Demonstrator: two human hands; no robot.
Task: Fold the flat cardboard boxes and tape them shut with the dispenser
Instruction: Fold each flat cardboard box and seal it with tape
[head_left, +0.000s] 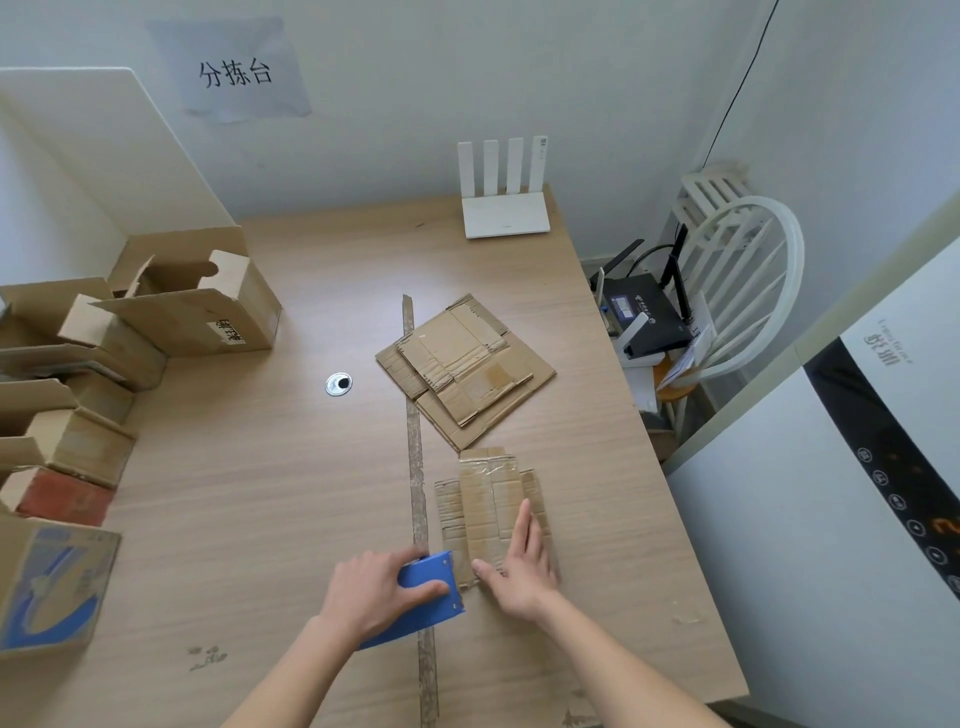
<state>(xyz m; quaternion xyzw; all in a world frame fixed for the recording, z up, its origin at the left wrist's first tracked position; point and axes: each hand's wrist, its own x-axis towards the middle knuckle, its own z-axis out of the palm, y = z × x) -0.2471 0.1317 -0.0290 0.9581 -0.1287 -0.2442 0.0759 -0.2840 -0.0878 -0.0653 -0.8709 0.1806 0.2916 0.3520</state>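
Two hands at work near the front edge of the surface (260, 493), seen from the head camera. Left hand (371, 590) curled round the blue dispenser (426, 597), thumb across its face, grip clamped on it just left of the flat box (488, 514). Right hand (522, 566) lying flat on that box, fingers straight and together, pressing it down, holding nothing. Flat box resting just right of the long tape strip (415, 457), with strips of old clear tape along its middle. Farther back, a stack (465, 371) of more flattened boxes, untouched. Along the left edge, several open boxes (208, 301) standing upright.

Likely light and fairly stiff, bending readily only at the worn creases; corrugated edges look ragged and apt to tear. Best taken by opposite side edges and squeezed open into a tube, flaps folded after. Dispenser probably rigid, its blade not visible.
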